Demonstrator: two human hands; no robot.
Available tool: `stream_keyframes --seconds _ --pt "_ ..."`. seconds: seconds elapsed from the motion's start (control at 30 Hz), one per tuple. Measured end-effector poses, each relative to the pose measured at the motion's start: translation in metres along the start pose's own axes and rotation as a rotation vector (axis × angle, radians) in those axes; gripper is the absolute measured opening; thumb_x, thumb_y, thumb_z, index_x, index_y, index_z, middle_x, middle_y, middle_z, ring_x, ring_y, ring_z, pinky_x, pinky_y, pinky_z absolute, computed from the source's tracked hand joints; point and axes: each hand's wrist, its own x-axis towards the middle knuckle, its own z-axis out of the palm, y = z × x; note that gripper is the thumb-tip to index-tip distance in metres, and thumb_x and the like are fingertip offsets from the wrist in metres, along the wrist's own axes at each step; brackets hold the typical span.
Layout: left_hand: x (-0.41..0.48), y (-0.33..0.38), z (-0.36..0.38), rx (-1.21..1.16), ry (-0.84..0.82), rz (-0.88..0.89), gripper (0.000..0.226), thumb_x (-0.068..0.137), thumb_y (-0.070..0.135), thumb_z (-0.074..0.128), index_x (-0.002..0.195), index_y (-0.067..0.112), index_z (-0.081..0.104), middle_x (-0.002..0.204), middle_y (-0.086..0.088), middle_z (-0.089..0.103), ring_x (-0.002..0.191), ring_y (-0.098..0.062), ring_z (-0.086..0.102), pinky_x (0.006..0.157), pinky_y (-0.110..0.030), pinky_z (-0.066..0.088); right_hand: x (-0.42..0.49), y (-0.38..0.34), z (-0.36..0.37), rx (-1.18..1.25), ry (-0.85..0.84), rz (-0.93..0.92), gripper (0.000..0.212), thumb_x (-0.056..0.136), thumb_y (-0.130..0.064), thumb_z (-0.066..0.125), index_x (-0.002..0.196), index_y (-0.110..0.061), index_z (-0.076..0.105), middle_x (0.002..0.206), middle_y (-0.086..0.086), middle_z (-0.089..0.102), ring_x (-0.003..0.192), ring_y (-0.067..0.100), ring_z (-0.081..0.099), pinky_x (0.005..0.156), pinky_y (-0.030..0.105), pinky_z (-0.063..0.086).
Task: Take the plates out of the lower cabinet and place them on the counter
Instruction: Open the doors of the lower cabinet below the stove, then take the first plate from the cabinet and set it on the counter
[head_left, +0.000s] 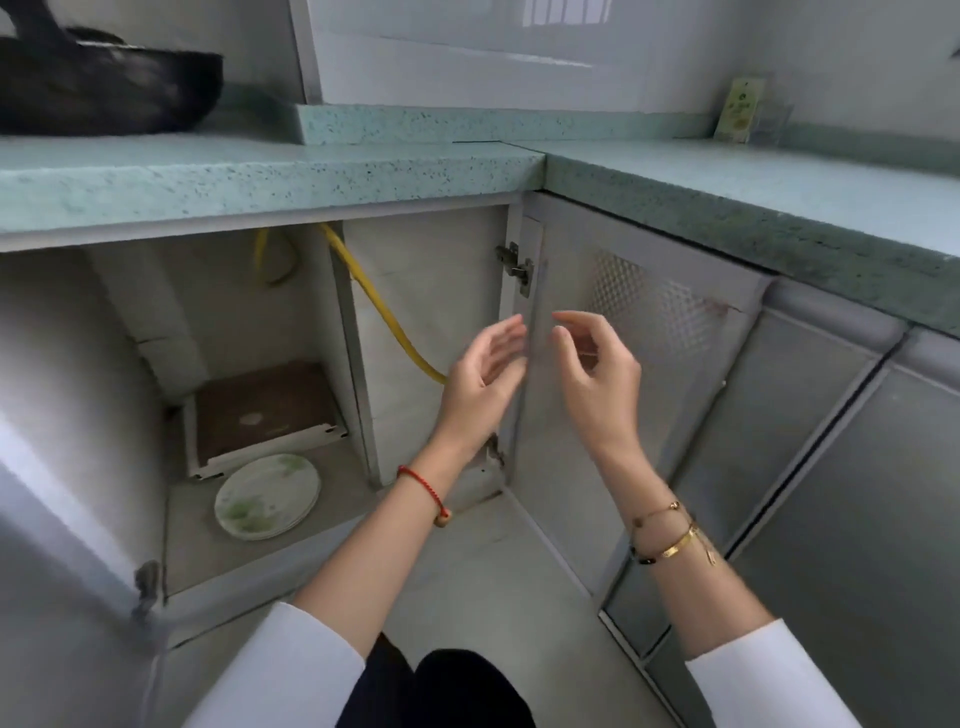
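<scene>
Both hands are spread wide and empty: left hand (480, 384), right hand (597, 379). Reach down-left into the open lower cabinet (249, 322); grip the plate stack (267, 496) at opposite rims, then lift level to the counter (260, 176).

Black wok (104, 88) far up-left of the hands. Yellow hose (384, 312) runs diag. just left of them, lower end hidden behind. Brown board (260, 410) down-left, inside. Perforated door (644, 322) right behind the hands, open. Green packet (740, 111) far up-right against wall.

Plates (267, 496) in open cab, both hands empty, apart.
</scene>
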Motion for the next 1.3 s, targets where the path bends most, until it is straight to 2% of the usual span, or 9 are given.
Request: stream_keyframes --seconds 0.13,0.27,0.47,0.7,0.87,0.93,1.03,1.13,1.3 --pt "-0.027 0.004 -0.073 0.026 0.187 -0.027 0.045 0.094 0.006 0.060 0.138 0.012 0.052 0.134 -0.004 0.062 0.123 -0.011 0.059 0.106 -0.022 0.045 -0.009 -0.004 0.053 0.226 -0.191 0.216 0.016 0.094 -0.018 0.057 0.102 -0.014 0.071 0.091 0.004 0.074 0.082 0.014 0.068 0.076 0.030 0.056" --pt "-0.065 0.007 -0.145 0.107 0.388 -0.067 0.043 0.094 0.014 0.062 0.136 0.017 0.055 0.130 0.003 0.065 0.117 0.000 0.061 0.101 -0.020 0.048 -0.025 -0.011 0.107 0.327 -0.343 0.323 0.016 0.095 -0.023 0.056 0.103 -0.019 0.070 0.093 0.003 0.073 0.086 0.016 0.069 0.068 0.021 0.055" --pt "-0.109 -0.008 -0.228 0.220 0.631 -0.210 0.039 0.092 0.019 0.064 0.130 0.027 0.060 0.127 0.009 0.065 0.119 -0.003 0.059 0.108 -0.035 0.046 -0.056 -0.004 0.186 0.298 -0.549 0.426 0.018 0.095 -0.031 0.056 0.104 -0.021 0.068 0.094 -0.003 0.074 0.090 0.013 0.068 0.086 0.034 0.057" --pt "-0.107 -0.072 -0.298 0.224 0.756 -0.364 0.040 0.091 0.019 0.066 0.130 0.023 0.060 0.128 0.005 0.065 0.119 -0.010 0.059 0.108 -0.040 0.046 -0.090 0.043 0.283 0.220 -0.658 0.497 0.019 0.096 -0.027 0.057 0.103 -0.013 0.068 0.092 0.003 0.074 0.072 0.008 0.062 0.075 0.029 0.057" --pt "-0.084 -0.143 -0.337 0.216 0.815 -0.441 0.040 0.092 0.012 0.064 0.131 0.015 0.060 0.130 -0.004 0.064 0.125 -0.017 0.056 0.112 -0.039 0.042 -0.110 0.094 0.352 0.094 -0.719 0.537 0.025 0.094 -0.028 0.057 0.108 -0.012 0.070 0.106 0.009 0.073 0.103 0.028 0.066 0.096 0.047 0.053" --pt "-0.072 -0.174 -0.352 0.230 0.836 -0.482 0.041 0.092 0.010 0.064 0.132 0.012 0.058 0.131 -0.005 0.063 0.125 -0.017 0.056 0.112 -0.038 0.042 -0.117 0.118 0.378 0.059 -0.735 0.539 0.024 0.094 -0.026 0.057 0.108 -0.012 0.070 0.110 0.010 0.072 0.103 0.028 0.066 0.094 0.042 0.052" --pt "-0.060 -0.223 -0.377 0.257 0.830 -0.557 0.045 0.092 0.008 0.062 0.136 0.009 0.054 0.135 -0.008 0.060 0.126 -0.019 0.055 0.108 -0.029 0.043 -0.128 0.156 0.416 -0.023 -0.785 0.505 0.023 0.096 -0.020 0.056 0.110 -0.009 0.070 0.115 0.010 0.070 0.094 0.013 0.057 0.080 0.020 0.040" --pt "-0.054 -0.268 -0.400 0.314 0.812 -0.624 0.047 0.092 0.008 0.063 0.137 0.007 0.052 0.136 -0.011 0.059 0.124 -0.018 0.054 0.092 -0.014 0.040 -0.137 0.193 0.446 -0.132 -0.833 0.464 0.025 0.096 -0.021 0.053 0.111 -0.012 0.071 0.115 0.006 0.070 0.090 0.010 0.051 0.074 0.016 0.034" --pt "-0.046 -0.328 -0.429 0.383 0.788 -0.737 0.050 0.091 0.009 0.065 0.138 0.004 0.051 0.139 -0.013 0.057 0.129 -0.024 0.053 0.106 -0.025 0.038 -0.150 0.245 0.487 -0.196 -0.884 0.425 0.023 0.094 -0.025 0.055 0.109 -0.018 0.071 0.107 0.004 0.072 0.086 0.016 0.057 0.066 0.016 0.035"
